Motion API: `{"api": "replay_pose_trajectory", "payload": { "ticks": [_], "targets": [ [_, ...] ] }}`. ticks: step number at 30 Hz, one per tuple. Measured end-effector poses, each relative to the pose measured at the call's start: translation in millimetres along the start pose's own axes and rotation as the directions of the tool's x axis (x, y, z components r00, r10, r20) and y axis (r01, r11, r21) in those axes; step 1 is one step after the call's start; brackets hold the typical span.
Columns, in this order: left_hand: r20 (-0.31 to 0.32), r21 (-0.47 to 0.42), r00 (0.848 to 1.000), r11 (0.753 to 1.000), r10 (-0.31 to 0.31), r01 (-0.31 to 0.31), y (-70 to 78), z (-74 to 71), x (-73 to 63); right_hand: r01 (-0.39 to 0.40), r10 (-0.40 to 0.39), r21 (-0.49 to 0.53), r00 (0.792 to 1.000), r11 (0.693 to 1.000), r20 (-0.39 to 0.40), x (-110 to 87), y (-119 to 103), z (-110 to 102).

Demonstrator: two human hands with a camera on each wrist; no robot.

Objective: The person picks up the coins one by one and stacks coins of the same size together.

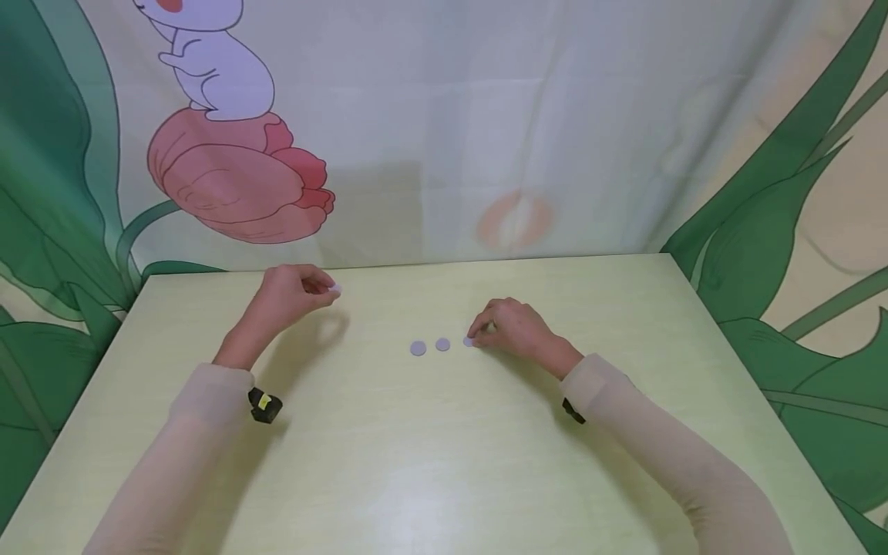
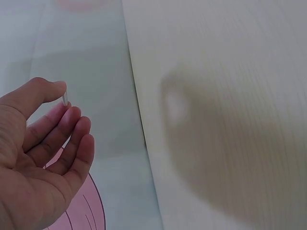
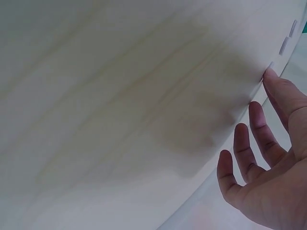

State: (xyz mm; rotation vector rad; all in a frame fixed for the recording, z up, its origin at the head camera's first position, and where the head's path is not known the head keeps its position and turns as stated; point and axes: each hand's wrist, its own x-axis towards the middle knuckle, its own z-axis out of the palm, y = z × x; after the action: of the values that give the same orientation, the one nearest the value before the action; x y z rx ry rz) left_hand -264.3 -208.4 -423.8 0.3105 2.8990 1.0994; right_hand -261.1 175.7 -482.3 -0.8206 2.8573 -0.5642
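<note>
Raised above the far left of the table, my left hand (image 1: pixel 293 294) pinches a small pale disc (image 1: pixel 336 289) between thumb and fingertips. In the left wrist view this disc (image 2: pixel 65 98) is seen edge-on, thin and whitish. My right hand (image 1: pixel 516 329) is low over the table, thumb and fingertip pinching another pale lilac disc (image 1: pixel 468 341) that is partly covered by the fingers. To its left lie two similar flat discs, a middle one (image 1: pixel 442 344) and a left one (image 1: pixel 418 348), making a short row. The right wrist view shows the right thumb (image 3: pixel 283 91) at the held disc's edge.
Both hands work over a light wood-grain table (image 1: pixel 416 432). Its far edge meets a hanging cloth (image 1: pixel 444 139) printed with a white animal, a pink flower and green leaves. Dark wrist cameras (image 1: pixel 265 405) sit at the sleeves.
</note>
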Motion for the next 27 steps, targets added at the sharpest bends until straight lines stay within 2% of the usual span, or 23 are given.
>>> {"api": "replay_pose_trajectory", "payload": {
  "ticks": [6,11,17,27],
  "targets": [
    [0.019,-0.013,1.0,1.0,0.005,-0.005,4.8,2.5,-0.2,-0.006,0.006,0.004,1.0,1.0,-0.005,-1.3,0,0],
    [0.007,-0.001,0.999,0.999,0.049,-0.049,7.4,8.4,2.0,-0.007,0.007,-0.003,1.0,1.0,-0.015,-2.1,0,1],
    [-0.012,-0.027,0.995,0.994,0.101,-0.102,14.3,17.6,5.9,-0.016,0.015,-0.006,0.999,1.0,-0.045,-3.4,-2,1],
    [-0.01,-0.036,0.991,0.99,0.134,-0.134,24.4,31.7,7.6,-0.024,0.025,0.016,0.999,1.0,-0.044,-4.5,-4,1]
  ]
}}
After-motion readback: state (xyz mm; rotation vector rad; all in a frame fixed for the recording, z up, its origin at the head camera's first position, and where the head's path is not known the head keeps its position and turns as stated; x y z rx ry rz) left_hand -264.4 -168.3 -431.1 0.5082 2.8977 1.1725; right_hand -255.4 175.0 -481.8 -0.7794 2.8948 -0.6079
